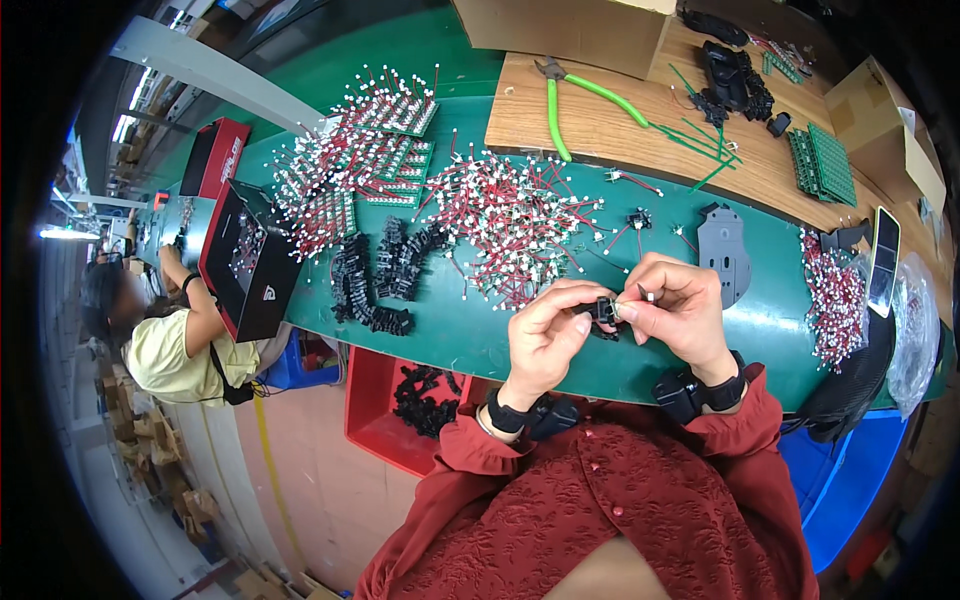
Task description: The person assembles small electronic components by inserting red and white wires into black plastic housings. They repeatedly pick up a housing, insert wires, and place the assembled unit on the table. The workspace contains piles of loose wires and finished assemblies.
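Observation:
Between my two hands, close to the near edge of the green table, is a small black plastic part (pixel 603 311). My left hand (pixel 545 335) pinches it with thumb and fingertips. Close against it, the fingertips of my right hand (pixel 680 305) are pinched together on something small and light-coloured, too small to name. Beyond my hands spreads a heap of small white connectors on red wires (pixel 520 220). Rows of small black plastic parts (pixel 365 285) stand left of the heap. A grey flat plate (pixel 724 255) lies to the right of my right hand.
Green circuit boards with wired connectors (pixel 370 170) stand at the far left. Green-handled cutters (pixel 555 105) lie on a wooden board (pixel 620 130). A black-and-red box (pixel 250 265) is at the left, a red bin (pixel 375 410) below the table edge. A co-worker (pixel 175 345) sits farther left.

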A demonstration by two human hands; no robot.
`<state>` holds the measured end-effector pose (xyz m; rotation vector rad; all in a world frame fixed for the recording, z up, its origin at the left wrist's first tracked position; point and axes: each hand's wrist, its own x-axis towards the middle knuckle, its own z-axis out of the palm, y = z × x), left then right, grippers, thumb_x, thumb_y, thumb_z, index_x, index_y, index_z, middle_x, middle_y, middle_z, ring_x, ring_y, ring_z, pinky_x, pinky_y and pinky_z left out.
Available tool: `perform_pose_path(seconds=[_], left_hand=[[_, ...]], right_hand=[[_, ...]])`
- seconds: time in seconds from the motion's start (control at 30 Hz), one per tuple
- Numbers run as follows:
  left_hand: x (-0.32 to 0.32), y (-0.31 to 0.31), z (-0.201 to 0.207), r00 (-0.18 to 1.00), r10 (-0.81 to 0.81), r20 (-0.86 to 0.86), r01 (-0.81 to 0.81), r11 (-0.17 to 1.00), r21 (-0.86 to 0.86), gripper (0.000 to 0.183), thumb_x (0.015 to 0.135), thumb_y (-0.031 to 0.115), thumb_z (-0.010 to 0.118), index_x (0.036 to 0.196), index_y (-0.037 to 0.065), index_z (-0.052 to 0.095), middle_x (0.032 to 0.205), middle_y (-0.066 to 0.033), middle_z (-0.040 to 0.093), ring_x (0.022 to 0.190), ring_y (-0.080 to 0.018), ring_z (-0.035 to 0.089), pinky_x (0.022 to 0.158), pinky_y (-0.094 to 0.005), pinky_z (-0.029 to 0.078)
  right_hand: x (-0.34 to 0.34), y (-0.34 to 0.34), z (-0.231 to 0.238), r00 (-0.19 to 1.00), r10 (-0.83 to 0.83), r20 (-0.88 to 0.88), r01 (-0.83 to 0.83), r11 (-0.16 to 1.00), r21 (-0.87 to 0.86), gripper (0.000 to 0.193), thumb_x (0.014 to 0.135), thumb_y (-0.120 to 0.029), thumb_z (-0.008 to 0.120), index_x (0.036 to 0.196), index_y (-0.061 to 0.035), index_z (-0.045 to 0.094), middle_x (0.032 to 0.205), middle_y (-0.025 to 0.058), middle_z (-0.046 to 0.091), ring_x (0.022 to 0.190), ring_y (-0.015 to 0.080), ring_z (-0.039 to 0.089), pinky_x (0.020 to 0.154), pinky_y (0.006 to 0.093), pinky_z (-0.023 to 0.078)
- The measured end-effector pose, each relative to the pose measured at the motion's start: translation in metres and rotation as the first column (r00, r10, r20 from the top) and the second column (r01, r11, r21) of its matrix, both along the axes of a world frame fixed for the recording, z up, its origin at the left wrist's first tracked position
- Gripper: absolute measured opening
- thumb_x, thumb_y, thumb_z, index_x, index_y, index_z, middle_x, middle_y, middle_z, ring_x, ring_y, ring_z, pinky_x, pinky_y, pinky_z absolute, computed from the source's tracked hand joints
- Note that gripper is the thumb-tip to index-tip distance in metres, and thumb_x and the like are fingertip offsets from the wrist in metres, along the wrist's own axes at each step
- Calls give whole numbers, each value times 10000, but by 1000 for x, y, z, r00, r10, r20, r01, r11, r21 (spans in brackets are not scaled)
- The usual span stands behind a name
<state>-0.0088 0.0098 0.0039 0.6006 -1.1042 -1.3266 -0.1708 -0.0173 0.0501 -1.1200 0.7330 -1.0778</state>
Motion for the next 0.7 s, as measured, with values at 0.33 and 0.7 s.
perform_pose_path(seconds=[0.33, 0.7], left_hand=[[-4, 2, 4, 992, -13, -129, 37, 982, 184, 258, 778, -51, 549, 1035, -46, 524, 1038, -156, 509, 741, -141, 555, 592, -224, 497], [-2, 3, 3, 986, 114, 124, -124, 990, 73, 264, 728, -39, 638, 983, -36, 569, 978, -147, 574, 707, -107, 563, 528, -188, 483]], right_hand=[[1, 0, -6, 984, -91, -155, 74, 990, -116, 50, 737, 18, 634, 769, 44, 605, 747, 65, 549, 563, 71, 530, 470, 188, 418], [0, -1, -8, 954, -129, -269, 41, 950, -311, 87, 700, 28, 647, 776, 26, 605, 733, 68, 564, 557, 92, 550, 470, 207, 431]])
